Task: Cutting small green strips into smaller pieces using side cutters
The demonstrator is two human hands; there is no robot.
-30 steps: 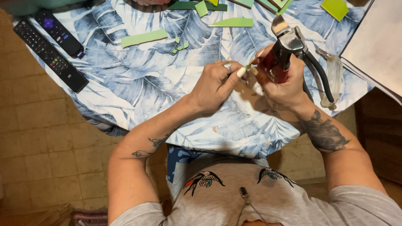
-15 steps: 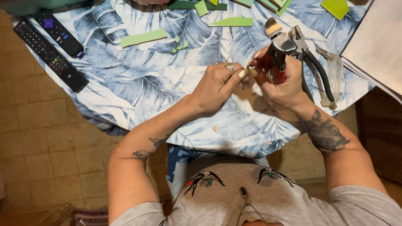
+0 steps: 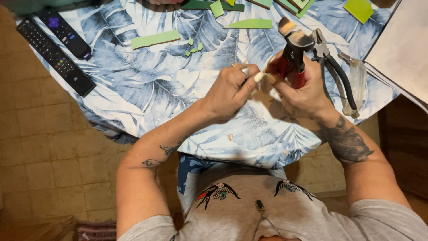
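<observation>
Left hand (image 3: 229, 91) pinches a small pale tile piece (image 3: 259, 76); right hand (image 3: 301, 91) closed around red-handled nippers (image 3: 292, 58), jaws up, just beside the piece. Pale chips on table (image 3: 147, 98) suggest trimming underway. Beyond: black-handled pliers (image 3: 334, 67), green tile strips (image 3: 154, 39), two remotes (image 3: 55, 56).

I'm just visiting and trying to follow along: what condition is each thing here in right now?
Left hand: pinching a small pale piece.
Right hand: gripping the red-handled nippers.
Red-handled nippers: held upright, head up.
Small pale piece: held between the fingers, beside the nippers.
Black-handled pliers: lying on the tablecloth, untouched.
Two remotes: lying flat, side by side.
Green pieces: scattered loose on the tablecloth.
</observation>
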